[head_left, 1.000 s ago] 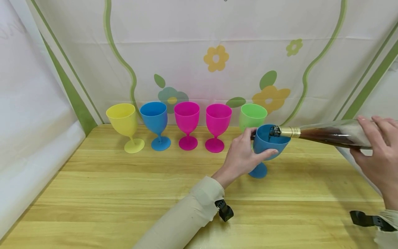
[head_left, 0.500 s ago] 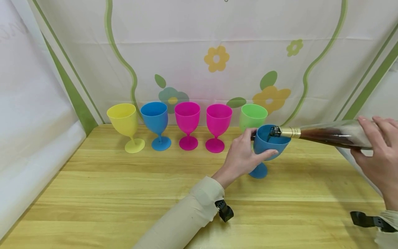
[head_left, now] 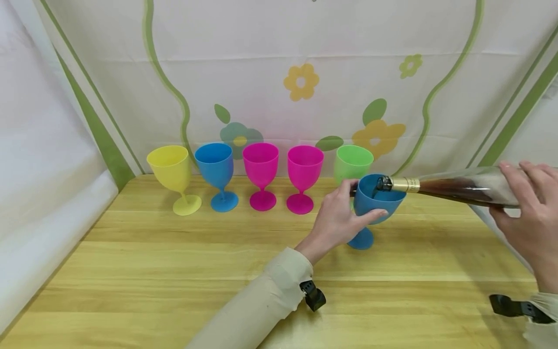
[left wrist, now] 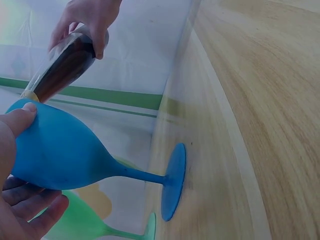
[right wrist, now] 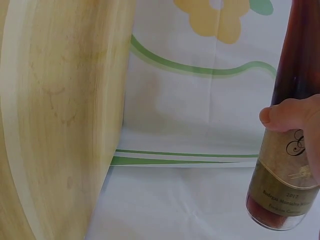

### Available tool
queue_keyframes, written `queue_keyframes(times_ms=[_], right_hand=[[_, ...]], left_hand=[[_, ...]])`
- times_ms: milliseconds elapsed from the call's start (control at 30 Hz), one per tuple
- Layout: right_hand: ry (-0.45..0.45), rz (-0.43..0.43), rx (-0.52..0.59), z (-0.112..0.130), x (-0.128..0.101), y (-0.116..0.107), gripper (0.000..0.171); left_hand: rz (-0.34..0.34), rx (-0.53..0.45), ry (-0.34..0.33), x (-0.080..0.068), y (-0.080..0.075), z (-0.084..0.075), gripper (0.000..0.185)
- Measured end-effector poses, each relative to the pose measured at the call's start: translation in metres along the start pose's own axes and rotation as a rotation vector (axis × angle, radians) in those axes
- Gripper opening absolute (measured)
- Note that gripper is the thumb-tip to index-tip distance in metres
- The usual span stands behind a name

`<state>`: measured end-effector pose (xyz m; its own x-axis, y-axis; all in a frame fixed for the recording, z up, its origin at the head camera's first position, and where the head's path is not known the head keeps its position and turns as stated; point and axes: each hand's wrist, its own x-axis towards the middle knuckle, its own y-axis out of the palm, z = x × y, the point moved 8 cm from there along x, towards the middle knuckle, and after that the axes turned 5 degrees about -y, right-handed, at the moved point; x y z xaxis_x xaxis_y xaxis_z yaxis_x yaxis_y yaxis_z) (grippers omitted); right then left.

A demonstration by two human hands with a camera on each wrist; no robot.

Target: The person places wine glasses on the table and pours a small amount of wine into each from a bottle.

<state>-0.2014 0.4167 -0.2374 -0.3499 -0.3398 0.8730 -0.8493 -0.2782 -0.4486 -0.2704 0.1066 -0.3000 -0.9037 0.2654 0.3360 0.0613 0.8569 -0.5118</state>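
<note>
While the left hand (head_left: 337, 220) wraps its fingers (head_left: 378, 213) round the bowl of a blue cup (head_left: 376, 203), the right hand (head_left: 525, 213) grips a bottle (head_left: 457, 186) of dark drink, tipped almost level so that its gold-collared mouth sits inside the cup's rim. The cup stands on its foot near the right part of the desk (head_left: 174, 271), a little in front of the back edge; in the left wrist view its foot (left wrist: 174, 181) touches the wood and the bowl leans slightly toward the bottle. The right wrist view shows a thumb (right wrist: 285, 116) clamped on the bottle just above the label, with liquid dark behind the glass.

Along the back edge, in a row from the left, stand a yellow cup (head_left: 172, 172), a second blue cup (head_left: 215, 169), two pink cups (head_left: 260, 169) (head_left: 304, 172), and a green cup (head_left: 354, 162) just behind the held one. Pouring into the held cup looks under way, though how full it is cannot be told, since the inside is shadowed. The five cups in the row appear to hold nothing yet, as far as their open tops show, so most of the filling would seem left to do.
</note>
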Motion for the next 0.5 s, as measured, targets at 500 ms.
queue_keyframes(times_ms=[500], right_hand=[[0.002, -0.019, 0.015, 0.0018, -0.0005, -0.0001, 0.078]], left_hand=[[0.017, 0.015, 0.008, 0.0000, 0.0007, -0.0002, 0.076]])
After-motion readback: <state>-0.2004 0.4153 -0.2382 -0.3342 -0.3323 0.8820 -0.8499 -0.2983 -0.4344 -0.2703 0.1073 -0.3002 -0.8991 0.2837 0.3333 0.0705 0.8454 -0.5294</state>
